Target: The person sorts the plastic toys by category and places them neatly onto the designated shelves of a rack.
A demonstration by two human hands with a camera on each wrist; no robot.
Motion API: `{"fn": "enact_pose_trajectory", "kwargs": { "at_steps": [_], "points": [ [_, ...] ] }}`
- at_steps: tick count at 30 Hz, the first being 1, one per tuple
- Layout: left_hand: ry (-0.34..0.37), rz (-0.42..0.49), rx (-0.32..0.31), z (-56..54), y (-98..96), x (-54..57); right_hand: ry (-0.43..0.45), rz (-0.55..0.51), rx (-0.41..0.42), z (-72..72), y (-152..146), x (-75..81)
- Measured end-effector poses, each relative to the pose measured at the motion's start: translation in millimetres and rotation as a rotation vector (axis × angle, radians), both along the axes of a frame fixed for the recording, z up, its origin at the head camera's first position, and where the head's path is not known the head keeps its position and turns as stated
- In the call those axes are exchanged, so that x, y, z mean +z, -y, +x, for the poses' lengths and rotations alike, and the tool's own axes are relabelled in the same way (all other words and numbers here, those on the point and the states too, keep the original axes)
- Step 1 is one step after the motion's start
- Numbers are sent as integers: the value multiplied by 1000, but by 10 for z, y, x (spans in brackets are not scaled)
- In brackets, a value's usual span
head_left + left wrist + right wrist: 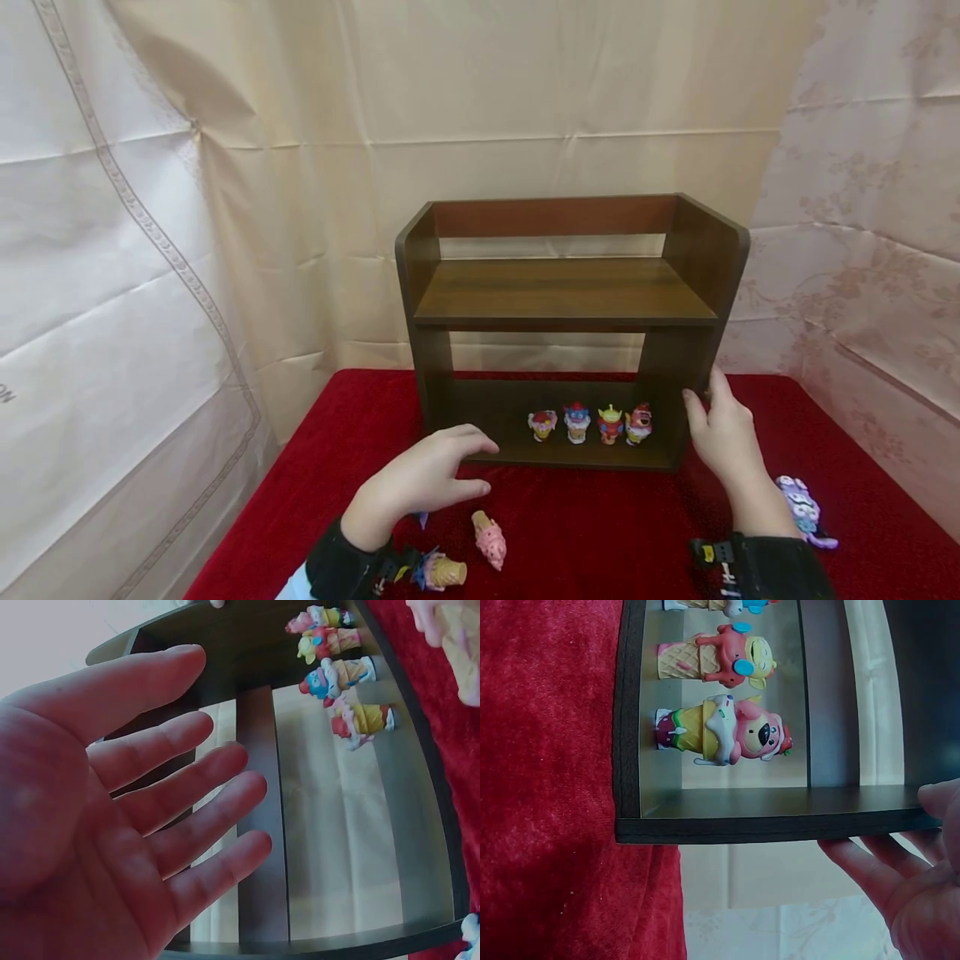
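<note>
A dark brown two-tier shelf (566,292) stands on the red cloth. My right hand (726,429) grips its right side panel, thumb on the inner face and fingers along the outside, as the right wrist view shows. In front of the lower tier my left hand (438,471) hovers with fingers spread and relaxed, holding nothing. On that tier several ice-cream-cone figurines stand in a row: a pink-and-white one (542,424), a blue one with a red top (577,422), a green-headed alien (611,424), and a pink bear (761,735) nearest the right panel.
A pink cone figurine (490,540) lies on the red cloth (585,533) before the shelf. Another cone figurine (442,572) lies beside my left wrist, partly hidden. To the right of my right forearm is a purple figurine (802,508). Curtains hang behind and at both sides.
</note>
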State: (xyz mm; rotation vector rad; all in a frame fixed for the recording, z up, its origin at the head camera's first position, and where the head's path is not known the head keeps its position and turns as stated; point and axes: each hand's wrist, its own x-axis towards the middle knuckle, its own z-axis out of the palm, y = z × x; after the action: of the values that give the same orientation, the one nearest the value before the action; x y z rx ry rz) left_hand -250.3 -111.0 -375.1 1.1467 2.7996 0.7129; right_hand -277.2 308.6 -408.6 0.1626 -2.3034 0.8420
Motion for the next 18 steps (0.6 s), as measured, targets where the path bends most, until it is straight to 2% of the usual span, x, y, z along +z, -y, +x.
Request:
{"fn": "enact_pose_trajectory", "kwargs": {
  "at_steps": [5,13,18],
  "points": [
    [16,-58,-11,24,-76,-56,-6,1,2,2,-7,-5],
    [-5,-142,-60,49,-192,-182,-5,-5,5,0,-3,8],
    [51,-188,-82,72,-223,-231,-13,-4,10,-4,1,7]
  ]
}}
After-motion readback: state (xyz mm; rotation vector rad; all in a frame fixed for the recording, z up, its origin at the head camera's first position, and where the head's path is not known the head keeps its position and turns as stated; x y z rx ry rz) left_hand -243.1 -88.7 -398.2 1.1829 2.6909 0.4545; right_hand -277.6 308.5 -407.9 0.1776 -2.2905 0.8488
